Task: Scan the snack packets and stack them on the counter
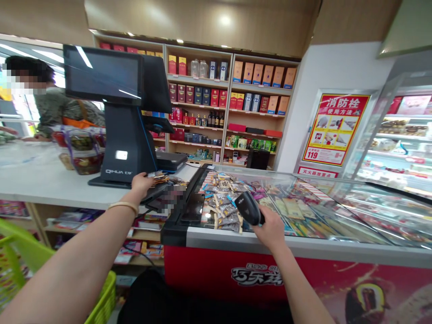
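Handheld barcode scanner (249,208) in the right hand (271,227), fingers closed around its handle, above snack packets (227,208) heaped on a red chest freezer (199,265). Left of the freezer, the left hand (141,183) meets more small packets (159,177), fingers partly hidden; whether they grip cannot be told. A checkout terminal (123,135) also stands left of the freezer.

Boxes (258,73) in red, blue and orange line the wooden shelves (253,119) at the back, left of a red-and-yellow poster (335,130), while clear tubs (82,148) stand on the table (50,180) near a person (54,105) wearing a patterned top.
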